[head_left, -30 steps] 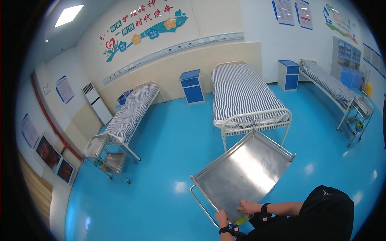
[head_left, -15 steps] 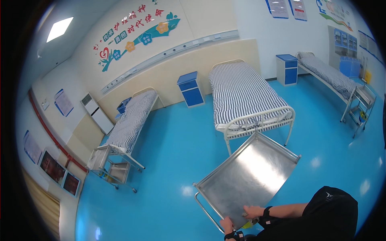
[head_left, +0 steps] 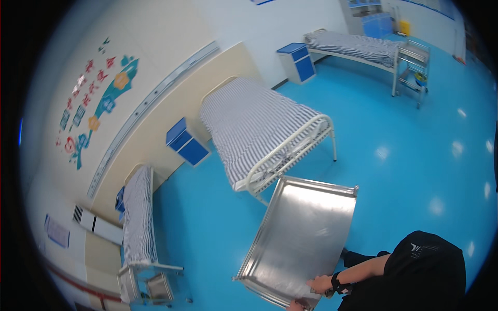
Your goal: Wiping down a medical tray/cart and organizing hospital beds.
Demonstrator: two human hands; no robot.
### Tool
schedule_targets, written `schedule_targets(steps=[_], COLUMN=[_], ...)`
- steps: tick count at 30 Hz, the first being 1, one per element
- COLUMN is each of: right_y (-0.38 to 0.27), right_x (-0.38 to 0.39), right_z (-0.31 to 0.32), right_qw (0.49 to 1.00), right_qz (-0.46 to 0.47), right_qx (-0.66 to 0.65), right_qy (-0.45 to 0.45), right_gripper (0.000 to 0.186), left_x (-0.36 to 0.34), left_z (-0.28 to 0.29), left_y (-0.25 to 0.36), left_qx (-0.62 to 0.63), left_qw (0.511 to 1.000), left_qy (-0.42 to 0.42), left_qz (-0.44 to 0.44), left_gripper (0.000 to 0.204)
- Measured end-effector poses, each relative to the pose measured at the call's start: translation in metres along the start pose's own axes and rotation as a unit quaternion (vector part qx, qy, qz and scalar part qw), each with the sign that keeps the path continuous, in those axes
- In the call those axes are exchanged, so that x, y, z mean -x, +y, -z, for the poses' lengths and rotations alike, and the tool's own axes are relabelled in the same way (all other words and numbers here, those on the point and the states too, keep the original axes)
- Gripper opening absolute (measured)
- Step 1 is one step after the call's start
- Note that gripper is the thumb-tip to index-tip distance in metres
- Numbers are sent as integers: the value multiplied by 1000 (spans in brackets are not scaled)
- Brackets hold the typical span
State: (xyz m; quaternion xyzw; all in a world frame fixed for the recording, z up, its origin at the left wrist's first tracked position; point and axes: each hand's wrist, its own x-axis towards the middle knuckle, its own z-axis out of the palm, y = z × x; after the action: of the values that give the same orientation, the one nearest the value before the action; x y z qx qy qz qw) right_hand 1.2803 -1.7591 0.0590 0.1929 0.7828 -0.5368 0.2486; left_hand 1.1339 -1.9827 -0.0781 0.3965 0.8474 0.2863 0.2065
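A stainless-steel trolley (head_left: 306,228) with a bare, shiny top and raised rims stands in front of me, turned at an angle. My right hand (head_left: 321,284) is closed at its near edge, with a dark band around the wrist. To its left, my left hand (head_left: 296,306) also grips the near rim. Much of that hand is cut off by the picture's lower edge. The trolley's far corner is close to the foot rail of a white-framed bed (head_left: 259,119) with striped bedding.
Blue-and-white bedside cabinets (head_left: 189,142) (head_left: 297,63) stand by the wall. Striped beds (head_left: 138,217) (head_left: 358,46) are at left and far right, each with a small metal cart (head_left: 148,285) (head_left: 413,65) at its foot. The floor (head_left: 399,181) is shiny blue.
My view has swung to the right, so the beds and wall now sit further left. The trolley appears turned more lengthwise to me. Both hands stay at its near edge.
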Motion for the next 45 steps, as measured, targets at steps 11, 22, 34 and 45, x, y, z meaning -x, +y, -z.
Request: schedule_targets(steps=[11, 22, 34, 45], right_y=[-8, -7, 10, 22], right_x=[4, 30, 44, 44], right_z=[11, 19, 3, -5], right_qw=[998, 997, 993, 994], right_qz=[56, 27, 10, 26], right_qx=[-6, 64, 115, 106], right_qy=[-25, -27, -9, -17], right_gripper=[46, 62, 58, 58], left_x=[1, -6, 25, 18], left_z=[14, -2, -10, -28], left_y=[-17, -1, 69, 80], left_qx=[273, -15, 66, 406], left_qw=[928, 998, 985, 821], left_qy=[33, -7, 33, 171], left_qz=[252, 59, 157, 364], left_gripper=[18, 18, 15, 22])
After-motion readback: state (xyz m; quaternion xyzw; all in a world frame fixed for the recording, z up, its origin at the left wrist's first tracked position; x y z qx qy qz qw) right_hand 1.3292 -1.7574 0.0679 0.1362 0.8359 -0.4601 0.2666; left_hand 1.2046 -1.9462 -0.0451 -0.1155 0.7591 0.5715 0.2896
